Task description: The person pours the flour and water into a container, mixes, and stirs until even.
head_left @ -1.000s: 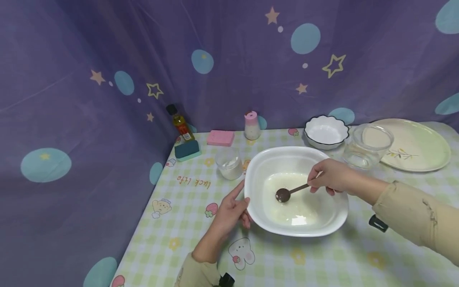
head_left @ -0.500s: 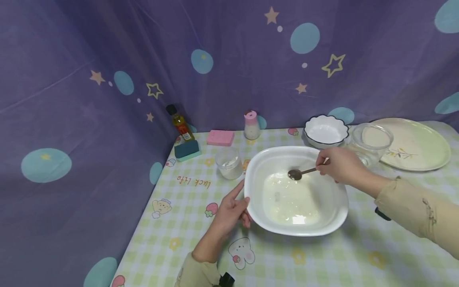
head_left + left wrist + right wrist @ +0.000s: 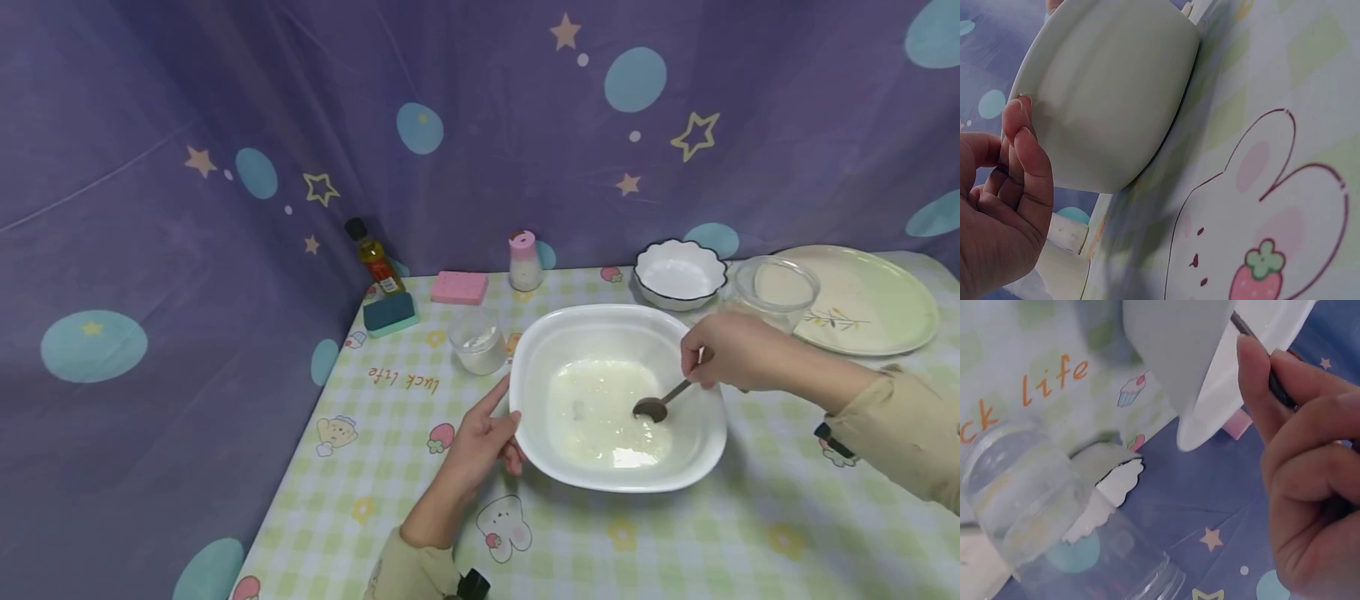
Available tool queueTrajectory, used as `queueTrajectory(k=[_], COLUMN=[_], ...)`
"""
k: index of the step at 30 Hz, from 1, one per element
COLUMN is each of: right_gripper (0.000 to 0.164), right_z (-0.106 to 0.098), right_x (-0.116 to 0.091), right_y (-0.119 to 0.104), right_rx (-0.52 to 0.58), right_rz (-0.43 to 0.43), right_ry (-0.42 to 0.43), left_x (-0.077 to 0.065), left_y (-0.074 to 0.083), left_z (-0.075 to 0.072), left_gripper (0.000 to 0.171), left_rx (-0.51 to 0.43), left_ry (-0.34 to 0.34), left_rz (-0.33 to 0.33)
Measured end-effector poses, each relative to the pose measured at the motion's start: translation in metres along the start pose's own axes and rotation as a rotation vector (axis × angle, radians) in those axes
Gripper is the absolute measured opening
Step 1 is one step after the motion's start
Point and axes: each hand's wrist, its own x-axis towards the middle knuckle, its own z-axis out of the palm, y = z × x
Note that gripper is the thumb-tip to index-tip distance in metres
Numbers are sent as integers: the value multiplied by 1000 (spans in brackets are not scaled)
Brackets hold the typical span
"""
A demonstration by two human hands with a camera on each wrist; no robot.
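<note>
From my remote post I worked across the head view from the purple curtain (image 3: 187,333) on the left. At the far left corner of the checked tablecloth (image 3: 570,542) I recorded a black-capped bottle (image 3: 381,267) with a red label, and just in front of it a two-tone green sponge (image 3: 390,314). To the right lay a flat pink block (image 3: 459,287); nearer to me stood a clear cup (image 3: 478,350) containing something white.

The left hand (image 3: 476,442) held the white basin (image 3: 600,333) at its left side, thumb at the rim and forefinger extended along the edge. The left wrist view showed the other fingers bent against the outer wall. Behind the basin, toward its left, I noted a pink-topped shaker (image 3: 526,265) close to the curtain.

The basin stood near the middle of the cloth, with a shallow pool of pale liquid (image 3: 600,408) across its bottom. A dark brown spoon (image 3: 650,409) reached into the right half of it, handle slanting up to the right. I could not establish how far the spoon's bowl was under the surface.

Beyond the basin's far right corner sat a white scalloped bowl (image 3: 678,271) with a dark edge. The right hand (image 3: 731,354) pinched the spoon's handle between thumb and forefinger over the basin's right rim; the right wrist view showed the remaining fingers folded inward. Behind that hand was a clear glass jar (image 3: 787,312), partly covered by it, and farthest right lay a large oval plate (image 3: 892,300) with a sprig design.
</note>
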Motion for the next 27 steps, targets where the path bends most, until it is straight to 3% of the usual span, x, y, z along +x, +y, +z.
queueTrajectory(k=[6,11,18,22,27], right_gripper=[14,13,18,19,23], right_z=[9,25,41,39,23], right_x=[5,14,31,35,29], right_y=[-8,-16,-24,-24,-19], right_rx=[134,186,-22,-162,-252], right_rz=[-11,-35,-156,-149,-90], right_ry=[-83,-48,215,351,335], left_x=[0,0,0,0,-1], left_y=[0,0,0,0,0], left_z=[0,0,0,0,0], left_gripper=[55,55,55,55,56], left_rx=[4,5,3,-9,-16], left_ry=[-3,-4,-6,-8,-16], left_rz=[1,5,10,17,22])
